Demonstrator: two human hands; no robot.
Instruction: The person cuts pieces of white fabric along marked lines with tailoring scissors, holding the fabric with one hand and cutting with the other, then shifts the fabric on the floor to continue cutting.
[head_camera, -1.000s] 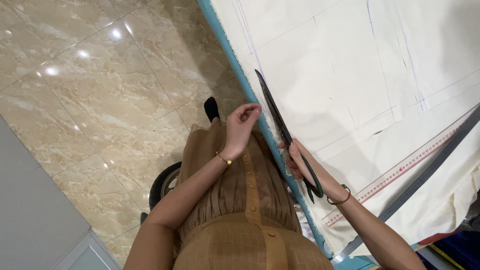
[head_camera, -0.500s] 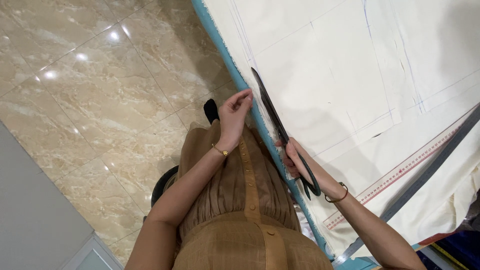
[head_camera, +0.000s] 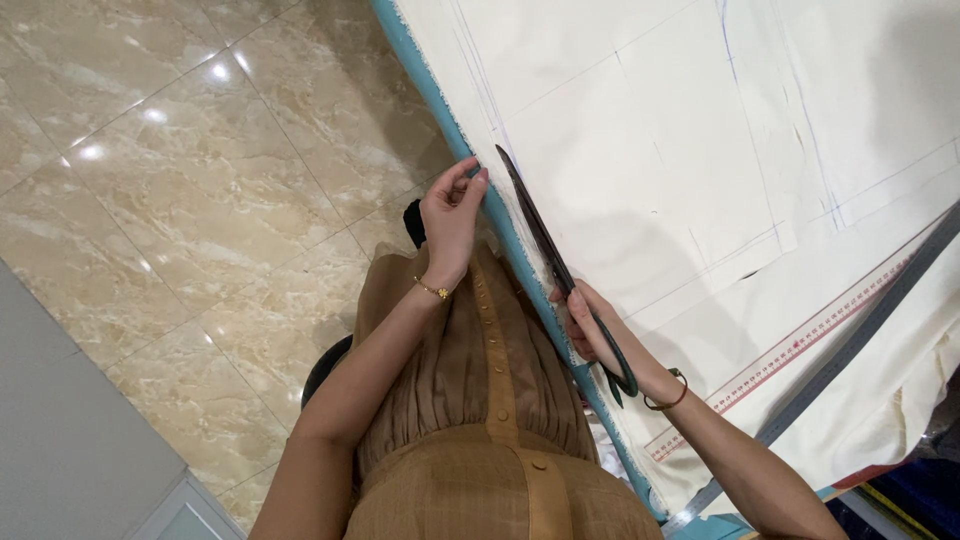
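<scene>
Cream fabric (head_camera: 650, 150) with drawn pattern lines lies spread on a table with a blue edge (head_camera: 440, 100). My right hand (head_camera: 590, 325) grips the handles of long black scissors (head_camera: 545, 245), whose blades point along the fabric's near edge. My left hand (head_camera: 452, 210), wearing a thin gold bracelet, pinches the fabric edge right at the table rim, just beside the scissor tips.
A long ruler with red markings (head_camera: 800, 350) and a dark straight strip (head_camera: 860, 330) lie on the fabric to the right. Glossy beige marble floor tiles (head_camera: 180, 200) fill the left side. A grey panel (head_camera: 60, 430) stands at the lower left.
The scissors and my right hand have slid forward along the fabric's edge. My left hand has kept its pinch on the edge, moving ahead with them.
</scene>
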